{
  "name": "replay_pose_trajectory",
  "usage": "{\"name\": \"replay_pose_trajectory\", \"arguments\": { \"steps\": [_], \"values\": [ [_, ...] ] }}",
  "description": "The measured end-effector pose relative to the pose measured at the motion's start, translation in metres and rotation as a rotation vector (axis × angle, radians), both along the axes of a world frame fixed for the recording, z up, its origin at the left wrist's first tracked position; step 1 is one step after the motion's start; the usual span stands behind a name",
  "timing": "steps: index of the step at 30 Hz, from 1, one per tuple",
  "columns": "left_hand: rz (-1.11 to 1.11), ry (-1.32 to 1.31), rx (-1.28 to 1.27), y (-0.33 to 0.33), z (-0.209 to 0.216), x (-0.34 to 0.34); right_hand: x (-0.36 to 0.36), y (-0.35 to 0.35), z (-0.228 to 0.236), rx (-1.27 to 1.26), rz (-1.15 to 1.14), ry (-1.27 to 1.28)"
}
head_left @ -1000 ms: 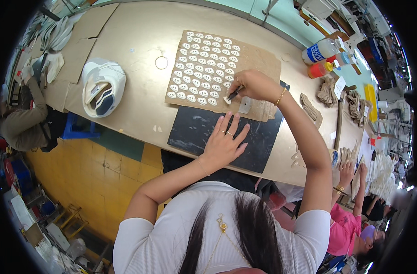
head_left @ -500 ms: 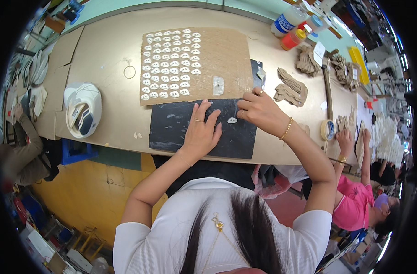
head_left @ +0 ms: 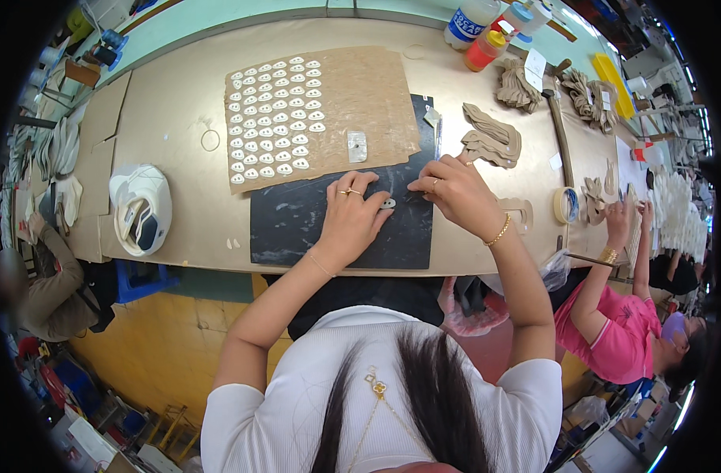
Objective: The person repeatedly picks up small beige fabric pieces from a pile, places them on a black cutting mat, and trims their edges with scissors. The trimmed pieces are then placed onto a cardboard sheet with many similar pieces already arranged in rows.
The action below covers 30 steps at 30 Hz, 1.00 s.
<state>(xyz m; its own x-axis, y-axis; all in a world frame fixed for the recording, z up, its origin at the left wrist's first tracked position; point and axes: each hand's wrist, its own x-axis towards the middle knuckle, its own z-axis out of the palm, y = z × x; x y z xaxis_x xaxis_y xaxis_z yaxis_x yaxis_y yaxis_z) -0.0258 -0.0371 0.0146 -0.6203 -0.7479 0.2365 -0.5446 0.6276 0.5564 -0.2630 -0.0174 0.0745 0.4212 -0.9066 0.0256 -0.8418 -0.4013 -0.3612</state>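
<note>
On a dark board (head_left: pixel 297 229) at the table's front edge lies a small white oval piece (head_left: pixel 388 203) with dark holes. The thumb and forefinger of my left hand (head_left: pixel 350 217) close on its two sides, the other fingers bent over the board. To its right, above the board, my right hand (head_left: pixel 453 191) is pinched together; whatever its fingertips hold is too small to make out. Behind my hands, a brown sheet (head_left: pixel 368 87) overlaps the board's far part. Rows of similar white pieces (head_left: pixel 267 121) cover its left half, and a clear square block (head_left: pixel 356 147) rests near its front edge.
A white shoe-like upper (head_left: pixel 141 209) stands at left. Rightward are tan cut pieces (head_left: pixel 491 138), a tape roll (head_left: pixel 565 205), a hammer (head_left: pixel 560 134) and bottles (head_left: pixel 487 49) at the back. A co-worker in pink (head_left: pixel 609 339) works at the right; another person sits at left.
My left thumb and forefinger have come to the white piece, which lay loose between my hands. My right hand stays pinched beside it. The whole view has shifted slightly.
</note>
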Motion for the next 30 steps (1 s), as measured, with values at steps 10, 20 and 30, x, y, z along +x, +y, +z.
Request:
{"name": "replay_pose_trajectory", "arguments": {
  "steps": [10,20,30],
  "values": [
    [0.009,0.334,0.640,-0.013,0.016,0.000,0.005,0.038,-0.015,0.025,-0.473,-0.650],
    [-0.075,1.424,2.016,0.016,0.022,-0.002,0.073,0.041,0.006,-0.077,-0.573,-0.870],
    [0.082,1.363,2.094,0.022,0.033,0.000,0.066,0.035,0.009,-0.074,-0.442,-0.775]
  ]
}}
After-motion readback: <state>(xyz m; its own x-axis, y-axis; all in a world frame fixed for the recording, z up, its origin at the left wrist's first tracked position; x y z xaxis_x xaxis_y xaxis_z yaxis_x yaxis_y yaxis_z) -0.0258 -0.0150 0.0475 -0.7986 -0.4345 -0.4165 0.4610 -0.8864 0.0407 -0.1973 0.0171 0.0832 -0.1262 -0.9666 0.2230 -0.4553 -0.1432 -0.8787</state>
